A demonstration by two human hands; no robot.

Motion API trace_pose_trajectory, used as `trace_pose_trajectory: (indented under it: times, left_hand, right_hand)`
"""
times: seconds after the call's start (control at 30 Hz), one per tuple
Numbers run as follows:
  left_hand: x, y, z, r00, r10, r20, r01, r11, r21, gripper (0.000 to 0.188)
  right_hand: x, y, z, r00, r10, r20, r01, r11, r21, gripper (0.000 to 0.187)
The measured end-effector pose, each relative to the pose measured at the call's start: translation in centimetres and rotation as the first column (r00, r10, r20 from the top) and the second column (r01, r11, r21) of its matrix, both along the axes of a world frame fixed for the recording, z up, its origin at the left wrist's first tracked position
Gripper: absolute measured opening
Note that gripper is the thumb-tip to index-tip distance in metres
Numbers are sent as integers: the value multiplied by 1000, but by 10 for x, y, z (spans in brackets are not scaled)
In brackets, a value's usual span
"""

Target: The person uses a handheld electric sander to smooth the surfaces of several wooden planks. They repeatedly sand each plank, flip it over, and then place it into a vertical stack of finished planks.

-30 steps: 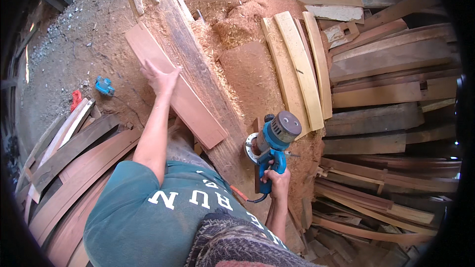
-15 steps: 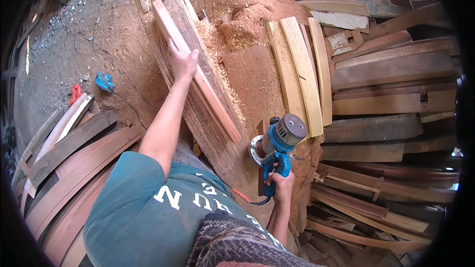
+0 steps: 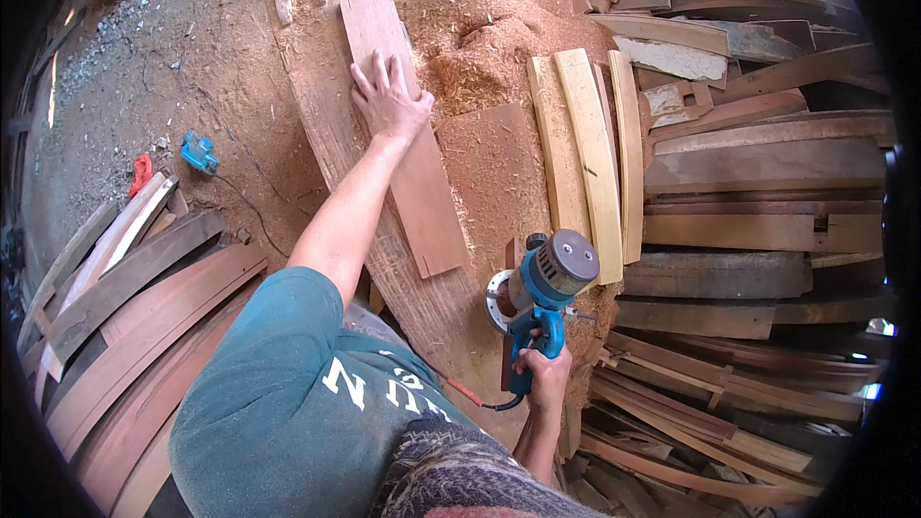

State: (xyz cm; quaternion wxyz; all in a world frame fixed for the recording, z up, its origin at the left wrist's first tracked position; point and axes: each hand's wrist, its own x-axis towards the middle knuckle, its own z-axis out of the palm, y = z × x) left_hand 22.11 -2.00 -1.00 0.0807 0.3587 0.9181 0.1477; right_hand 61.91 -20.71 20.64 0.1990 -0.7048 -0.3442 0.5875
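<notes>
A reddish wooden board (image 3: 422,201) lies flat, wide face up, along a rough weathered plank (image 3: 355,201). My left hand (image 3: 391,101) rests on top of the board's upper half with its fingers spread. On the right, my right hand (image 3: 545,376) is wrapped round the handle of a blue router (image 3: 549,273). The router's round base faces left, and its grey motor end points up and to the right. From its handle a dark cord with an orange sleeve (image 3: 464,390) runs left toward my shirt.
Several pale yellow boards (image 3: 587,153) lie just right of the plank. Stacked timber (image 3: 748,168) fills the right side, and more boards (image 3: 153,326) are piled at lower left. A small blue power tool (image 3: 200,152) with a cord sits on the ground. Sawdust (image 3: 499,43) is heaped at the top.
The reddish board has turned from its narrow edge onto its wide face. My left hand has gone from gripping it to lying spread on top. The router has barely moved.
</notes>
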Motion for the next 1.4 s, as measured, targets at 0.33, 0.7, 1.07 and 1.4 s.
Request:
trace_pose_trajectory:
  times: [0.33,0.7,1.07,1.4]
  left_hand:
    - [-76,54,-5,996,73,-56,-73,997,-13,97]
    - [-109,43,-13,992,117,43,-124,920,372,78]
    - [-145,-24,127,604,-467,646,-496,415,763,88]
    - [-140,8,59,889,-24,458,-292,741,605,61]
  right_hand:
    - [-72,56,22,986,165,16,-165,986,-6,39]
    - [-173,114,-6,779,624,63,-620,753,218,35]
    - [-177,116,-28,700,709,87,-712,686,146,35]
    - [-184,114,-20,634,764,117,-773,623,119,29]
